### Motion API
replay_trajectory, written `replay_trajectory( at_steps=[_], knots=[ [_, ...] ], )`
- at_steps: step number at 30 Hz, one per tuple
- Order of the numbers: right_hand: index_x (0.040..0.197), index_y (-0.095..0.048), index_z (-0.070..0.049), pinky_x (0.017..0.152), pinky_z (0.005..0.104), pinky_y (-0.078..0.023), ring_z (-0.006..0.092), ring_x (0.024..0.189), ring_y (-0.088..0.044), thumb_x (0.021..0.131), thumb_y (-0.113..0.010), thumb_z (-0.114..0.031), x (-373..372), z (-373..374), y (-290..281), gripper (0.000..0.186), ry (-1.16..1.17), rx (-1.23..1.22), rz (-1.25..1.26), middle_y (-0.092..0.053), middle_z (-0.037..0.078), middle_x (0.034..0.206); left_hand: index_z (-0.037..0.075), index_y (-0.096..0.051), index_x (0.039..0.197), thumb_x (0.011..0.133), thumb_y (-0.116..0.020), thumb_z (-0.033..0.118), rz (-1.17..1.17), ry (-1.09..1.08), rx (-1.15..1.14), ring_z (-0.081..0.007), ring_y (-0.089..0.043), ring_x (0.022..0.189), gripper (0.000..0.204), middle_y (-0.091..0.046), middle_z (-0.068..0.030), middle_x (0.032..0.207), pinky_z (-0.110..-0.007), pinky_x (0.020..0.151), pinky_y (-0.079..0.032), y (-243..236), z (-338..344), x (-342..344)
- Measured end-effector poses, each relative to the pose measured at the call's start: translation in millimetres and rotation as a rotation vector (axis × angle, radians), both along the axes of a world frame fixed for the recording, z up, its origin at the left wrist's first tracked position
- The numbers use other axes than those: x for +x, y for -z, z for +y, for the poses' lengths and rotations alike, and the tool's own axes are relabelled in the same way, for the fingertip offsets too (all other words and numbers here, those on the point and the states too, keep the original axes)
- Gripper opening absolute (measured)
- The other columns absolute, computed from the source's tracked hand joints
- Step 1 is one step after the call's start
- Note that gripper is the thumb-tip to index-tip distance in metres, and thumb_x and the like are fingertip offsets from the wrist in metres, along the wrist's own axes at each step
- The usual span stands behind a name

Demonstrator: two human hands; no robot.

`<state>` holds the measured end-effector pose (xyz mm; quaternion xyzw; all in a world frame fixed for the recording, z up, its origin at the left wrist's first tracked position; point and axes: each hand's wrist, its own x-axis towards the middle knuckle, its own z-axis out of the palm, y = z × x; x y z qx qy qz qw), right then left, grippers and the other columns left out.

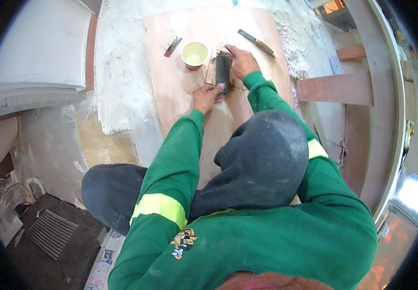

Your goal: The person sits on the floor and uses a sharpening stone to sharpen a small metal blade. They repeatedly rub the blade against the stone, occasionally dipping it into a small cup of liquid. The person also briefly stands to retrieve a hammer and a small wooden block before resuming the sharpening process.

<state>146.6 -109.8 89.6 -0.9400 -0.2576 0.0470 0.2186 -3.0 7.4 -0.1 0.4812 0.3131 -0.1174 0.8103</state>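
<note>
My left hand (205, 99) grips the near end of a dark rectangular block (223, 70), thumb on top. My right hand (242, 63) holds the block's far end, fingers curled at its edge. A thin pale piece (210, 72) lies along the block's left side, with dark smudges around it on a pink plywood sheet (170, 87). A cup (194, 54) of pale liquid stands just left of the block. A small red-and-dark tool (172, 46) lies farther left, and a chisel (256, 43) with a pale-tipped handle lies at the upper right.
My bent legs (260, 159) are beneath and between my arms. White dusty boards (122, 53) surround the plywood, with pale shavings (296, 63) on the right. Pink planks (332, 89) are at right, white panels (44, 43) at upper left, and a dark grate (52, 234) at lower left.
</note>
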Motion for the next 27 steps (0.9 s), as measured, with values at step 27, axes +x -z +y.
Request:
replay_trajectory(
  at_steps=[27],
  knots=[
    [0.122, -0.065, -0.002, 0.069, 0.0249, -0.045, 0.0094, 0.071, -0.053, 0.112, -0.051, -0.019, -81, -100, -56, 0.025, 0.053, 1.059, 0.967, -0.058, 0.000, 0.077, 0.002, -0.076, 0.119, 0.103, -0.071, 0.021, -0.465, 0.350, 0.160, -0.0114, -0.068, 0.102, 0.025, -0.074, -0.0038, 0.111, -0.028, 0.095, -0.055, -154, -15, 54]
  ],
)
